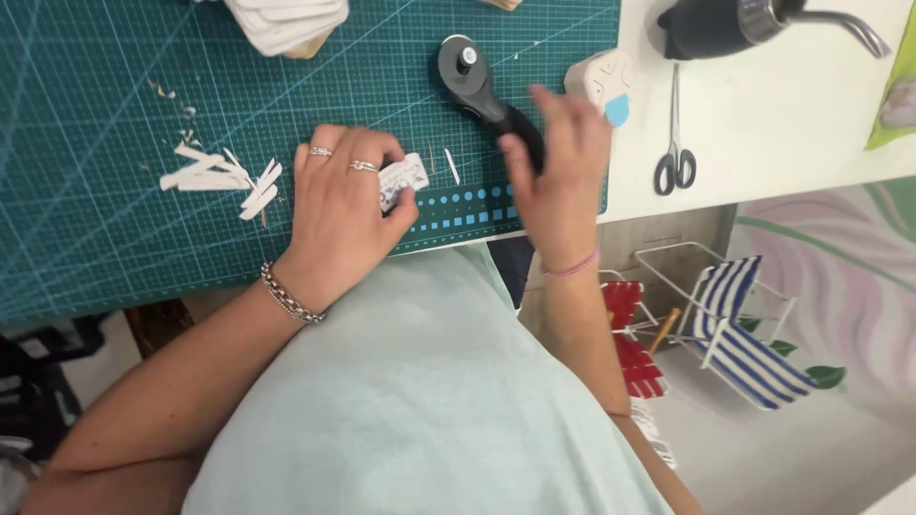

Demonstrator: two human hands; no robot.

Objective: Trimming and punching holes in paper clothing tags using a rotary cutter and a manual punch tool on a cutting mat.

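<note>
My left hand [342,205], with two rings and a chain bracelet, presses flat on a small white printed card [403,178] lying on the green cutting mat [95,172]. My right hand [561,172], blurred by motion, closes around the black handle of a rotary cutter [470,78] whose round blade head points away from me on the mat. A thin white sliver [451,166] lies between the card and the cutter.
White paper offcuts [218,178] lie left of my left hand. A stack of white cut shapes [286,21] sits at the mat's far edge. On the white table are scissors [675,143], a small white-and-blue object [603,84] and a dark vessel [725,24]. Miniature striped deck chairs [735,324] stand below.
</note>
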